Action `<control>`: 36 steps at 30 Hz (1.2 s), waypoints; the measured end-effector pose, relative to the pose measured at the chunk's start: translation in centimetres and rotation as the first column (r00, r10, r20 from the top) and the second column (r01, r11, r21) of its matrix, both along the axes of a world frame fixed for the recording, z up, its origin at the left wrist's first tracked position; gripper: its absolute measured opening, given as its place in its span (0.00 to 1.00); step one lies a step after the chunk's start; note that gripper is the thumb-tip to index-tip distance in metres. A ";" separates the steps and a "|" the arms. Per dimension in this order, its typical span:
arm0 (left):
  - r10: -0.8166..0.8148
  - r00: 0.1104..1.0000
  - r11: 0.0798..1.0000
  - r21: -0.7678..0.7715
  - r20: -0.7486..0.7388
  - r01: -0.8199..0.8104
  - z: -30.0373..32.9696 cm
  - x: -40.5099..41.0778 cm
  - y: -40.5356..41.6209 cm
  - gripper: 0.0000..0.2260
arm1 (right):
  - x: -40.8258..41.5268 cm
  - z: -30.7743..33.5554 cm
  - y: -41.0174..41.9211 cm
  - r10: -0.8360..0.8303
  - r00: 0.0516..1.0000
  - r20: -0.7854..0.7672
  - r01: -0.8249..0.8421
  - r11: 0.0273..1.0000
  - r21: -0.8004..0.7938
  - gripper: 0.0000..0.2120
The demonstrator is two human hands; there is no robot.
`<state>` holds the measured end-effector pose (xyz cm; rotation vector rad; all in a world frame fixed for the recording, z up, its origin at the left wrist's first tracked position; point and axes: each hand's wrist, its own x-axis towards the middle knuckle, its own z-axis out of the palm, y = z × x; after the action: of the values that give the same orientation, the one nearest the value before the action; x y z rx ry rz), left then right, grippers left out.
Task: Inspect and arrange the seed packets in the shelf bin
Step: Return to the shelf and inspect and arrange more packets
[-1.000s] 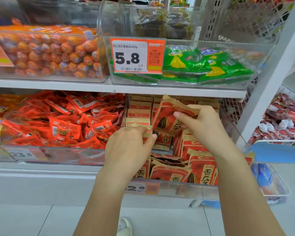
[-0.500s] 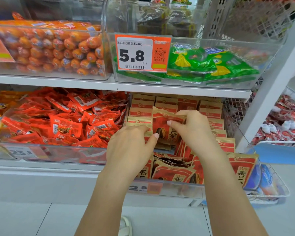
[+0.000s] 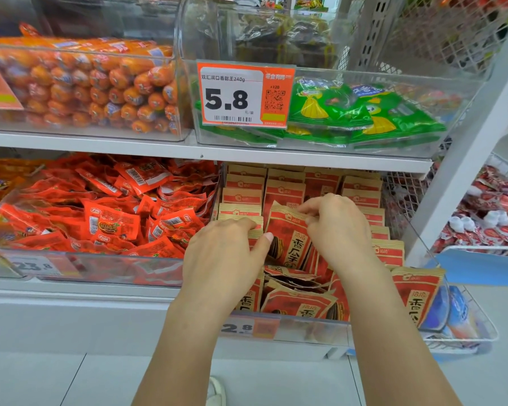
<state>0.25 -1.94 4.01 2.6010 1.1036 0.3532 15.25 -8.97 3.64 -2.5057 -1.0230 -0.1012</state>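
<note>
Right hand [image 3: 339,230] pinching top edge of red-and-kraft seed packet [image 3: 288,238]; left hand [image 3: 226,253] curled on packets just left, thumb touching it. Packet upright, long axis vertical, printed face toward camera, between both hands inside clear shelf bin [image 3: 305,329]. Versus 1.0 s ago: lowered from tilted-and-raised into the row.

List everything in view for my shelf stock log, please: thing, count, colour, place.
seed packets: many, red and tan, lower right bin
held seed packet: one, red and tan, upright mid-bin
red snack packs: many, red, lower left bin
sausages: many, orange, upper left bin
green packs: several, green, upper right bin
price tag: one, orange and white, upper right bin front
left hand: grip on row tops left of the held packet
right hand: grip pinching the held packet's top
</note>
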 end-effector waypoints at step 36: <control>-0.014 0.996 1.000 -0.007 0.085 0.014 0.0 -0.3 0.3 0.20 | -3.2 1.7 -3.9 0.299 0.954 0.009 -0.285 0.918 -0.277 0.13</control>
<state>-0.06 -1.68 4.01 2.5605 1.0557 0.4520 12.03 -12.85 5.37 -2.5629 -1.5124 0.0720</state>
